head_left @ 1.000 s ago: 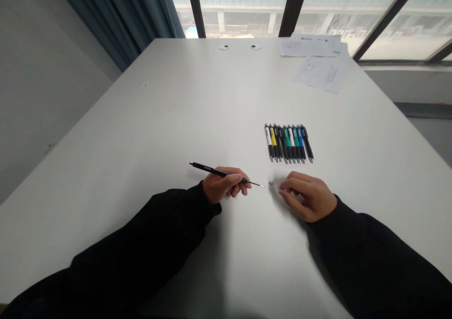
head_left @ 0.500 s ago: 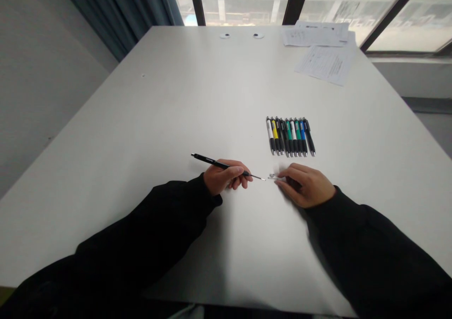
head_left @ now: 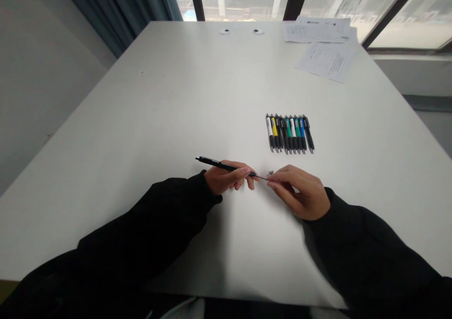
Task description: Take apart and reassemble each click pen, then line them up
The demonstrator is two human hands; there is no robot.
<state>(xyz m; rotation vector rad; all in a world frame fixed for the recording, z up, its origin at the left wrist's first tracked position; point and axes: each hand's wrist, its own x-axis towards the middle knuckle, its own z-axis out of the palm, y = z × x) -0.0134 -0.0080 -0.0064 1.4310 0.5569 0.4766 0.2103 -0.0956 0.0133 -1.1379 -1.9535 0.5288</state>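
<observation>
My left hand (head_left: 231, 175) is closed around a black click pen (head_left: 215, 162), its clicker end pointing up to the left. From the pen's open front end a thin refill (head_left: 262, 178) sticks out towards the right. My right hand (head_left: 300, 189) pinches thumb and forefinger together at the refill's tip. Any small part between those fingertips is hidden. Just behind them a small silver pen tip (head_left: 270, 172) lies on the white table (head_left: 169, 121).
Beyond my right hand lies a row of several click pens (head_left: 290, 134) with white, yellow, black, green and blue barrels. Printed papers (head_left: 325, 60) lie at the far right, and two googly-eye shapes (head_left: 259, 31) are near the table's back edge.
My left hand and the pen have moved slightly right. My right fingertips have shifted left from a thin small piece near the table and now meet the refill's tip.
</observation>
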